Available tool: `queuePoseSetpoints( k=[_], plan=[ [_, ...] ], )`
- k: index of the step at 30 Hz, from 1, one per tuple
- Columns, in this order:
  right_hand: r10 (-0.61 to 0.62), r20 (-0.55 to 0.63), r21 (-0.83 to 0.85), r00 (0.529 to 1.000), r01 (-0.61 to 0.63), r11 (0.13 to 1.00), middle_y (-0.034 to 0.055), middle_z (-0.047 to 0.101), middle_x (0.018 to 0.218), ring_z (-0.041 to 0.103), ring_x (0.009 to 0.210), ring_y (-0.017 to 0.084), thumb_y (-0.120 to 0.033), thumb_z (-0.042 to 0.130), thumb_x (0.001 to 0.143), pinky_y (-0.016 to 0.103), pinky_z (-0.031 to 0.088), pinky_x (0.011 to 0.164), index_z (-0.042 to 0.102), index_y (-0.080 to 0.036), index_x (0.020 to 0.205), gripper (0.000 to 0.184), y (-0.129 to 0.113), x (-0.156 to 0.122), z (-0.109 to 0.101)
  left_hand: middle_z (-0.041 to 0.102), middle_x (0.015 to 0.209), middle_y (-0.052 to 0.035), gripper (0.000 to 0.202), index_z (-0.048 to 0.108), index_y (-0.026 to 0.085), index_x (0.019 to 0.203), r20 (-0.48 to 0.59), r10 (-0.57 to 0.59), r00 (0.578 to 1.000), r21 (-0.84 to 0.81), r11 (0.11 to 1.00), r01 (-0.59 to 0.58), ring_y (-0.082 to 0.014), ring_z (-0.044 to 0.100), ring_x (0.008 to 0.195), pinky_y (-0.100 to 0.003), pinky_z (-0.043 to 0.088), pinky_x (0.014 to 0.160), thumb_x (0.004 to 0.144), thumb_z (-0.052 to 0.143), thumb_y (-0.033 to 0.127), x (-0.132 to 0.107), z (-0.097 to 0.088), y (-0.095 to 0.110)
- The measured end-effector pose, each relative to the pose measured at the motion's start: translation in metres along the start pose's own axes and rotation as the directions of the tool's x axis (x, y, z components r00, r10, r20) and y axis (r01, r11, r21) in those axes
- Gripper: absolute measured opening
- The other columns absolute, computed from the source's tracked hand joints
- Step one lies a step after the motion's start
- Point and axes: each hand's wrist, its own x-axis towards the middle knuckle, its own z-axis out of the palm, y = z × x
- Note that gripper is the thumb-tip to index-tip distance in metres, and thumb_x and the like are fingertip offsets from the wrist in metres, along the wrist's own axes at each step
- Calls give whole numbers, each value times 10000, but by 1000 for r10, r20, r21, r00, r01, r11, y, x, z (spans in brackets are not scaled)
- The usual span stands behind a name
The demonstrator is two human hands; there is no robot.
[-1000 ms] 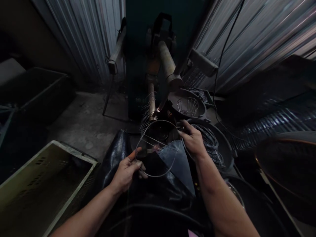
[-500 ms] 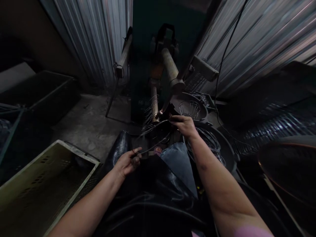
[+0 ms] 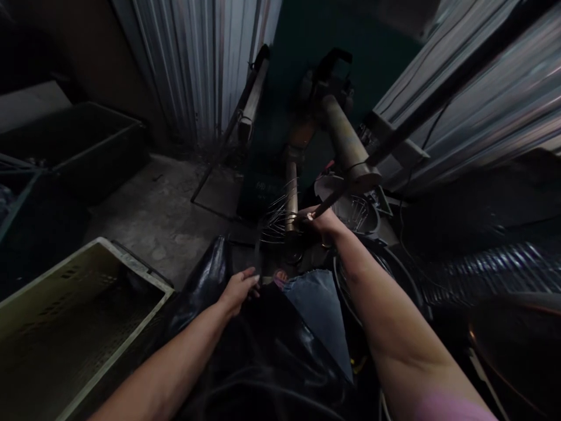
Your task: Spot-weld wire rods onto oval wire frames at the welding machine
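My left hand point(image 3: 240, 289) is low in the middle, above the black apron point(image 3: 302, 333). Its thumb and fingers pinch a thin wire hoop point(image 3: 258, 248), which shows only as a blurred streak rising from the fingertips. My right hand point(image 3: 323, 224) reaches in at the machine's lower arm point(image 3: 291, 199); a dark slanting rod point(image 3: 331, 202) crosses in front of its fingers, so their grip is hidden. Between the hands, bent thin wires point(image 3: 276, 219) fan out beside the lower arm. The thick upper arm point(image 3: 348, 137) stands above my right hand.
A yellowish plastic crate point(image 3: 99, 251) stands at left, with dark green bins point(image 3: 103, 140) behind. On the right, a round tub point(image 3: 372, 219) holds a wire frame point(image 3: 355, 210), near coiled wire point(image 3: 346, 280) and stacked shiny wire pieces point(image 3: 495, 275). The green machine body point(image 3: 258, 187) stands ahead.
My view has swung, so the machine appears farther right. My right hand has moved in behind the slanting rod. The hoop stretched between both hands is now a blur by my left fingers.
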Motion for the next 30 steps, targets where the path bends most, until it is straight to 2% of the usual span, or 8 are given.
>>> queuePoseSetpoints(
  k=[3, 11, 16, 19, 23, 25, 27, 30],
  plan=[
    [11, 27, -45, 1000, -10, 999, 52, 694, 771, 618, 706, 174, -201, 607, 656, 258, 460, 647, 713, -153, 808, 191, 2, 20, 1, 614, 595, -24, 598, 471, 42, 1213, 20, -6, 1000, 108, 994, 4, -112, 545, 445, -196, 277, 396, 664, 658, 188, 5, 1, -6],
    [170, -287, -132, 943, -215, 968, 109, 667, 923, 594, 885, 194, -204, 533, 774, 308, 422, 817, 665, -54, 949, 266, -17, 81, 3, 621, 618, -28, 625, 505, 22, 1197, 32, 5, 999, 290, 957, -14, -112, 542, 483, -216, 328, 445, 623, 670, 207, 18, 4, 0],
    [228, -401, -79, 887, -281, 956, 124, 588, 1144, 486, 1116, 211, -207, 533, 786, 314, 351, 952, 581, -64, 1096, 345, 13, 68, 11, 626, 646, -19, 682, 486, 43, 1216, 33, 4, 999, 327, 945, -15, -118, 554, 526, -219, 373, 488, 605, 690, 268, 23, 8, 5],
    [239, -499, -31, 833, -293, 956, 110, 536, 1231, 447, 1174, 201, -225, 535, 773, 317, 331, 993, 511, -113, 1194, 436, 57, 16, 17, 650, 688, -38, 660, 511, 54, 1187, 11, -21, 1000, 354, 935, 16, -126, 565, 545, -234, 411, 528, 584, 703, 238, 21, 11, 7],
    [414, -574, 38, 706, -483, 875, 148, 511, 1258, 463, 1167, 204, -206, 553, 731, 334, 338, 995, 468, -83, 1238, 528, 122, -106, 12, 667, 766, -60, 640, 515, 56, 1188, 3, 2, 1000, 411, 912, -3, -129, 586, 606, -245, 447, 619, 601, 698, 234, 19, 16, 7],
    [556, -611, 90, 563, -648, 756, 162, 518, 1246, 469, 1161, 225, -207, 548, 720, 357, 350, 981, 471, -77, 1238, 539, 150, -180, 2, 664, 748, -61, 667, 491, 45, 1218, 14, 10, 1000, 467, 884, -15, -132, 587, 611, -243, 447, 621, 620, 687, 266, 19, 18, 7],
    [684, -638, 163, 354, -806, 569, 162, 516, 1246, 486, 1143, 236, -242, 544, 717, 348, 374, 954, 453, -77, 1258, 573, 171, -255, -7, 666, 770, -66, 694, 475, 51, 1242, 23, 14, 1000, 537, 843, -24, -142, 598, 646, -245, 451, 639, 627, 682, 295, 19, 21, 6],
    [753, -642, 258, 145, -884, 390, 205, 551, 1176, 521, 1088, 298, -265, 526, 719, 409, 402, 899, 407, -37, 1288, 625, 188, -359, -16, 667, 844, -64, 727, 479, 91, 1258, 41, 73, 996, 685, 724, -81, -175, 612, 770, -263, 452, 736, 613, 690, 352, 14, 26, -1]
  ],
)
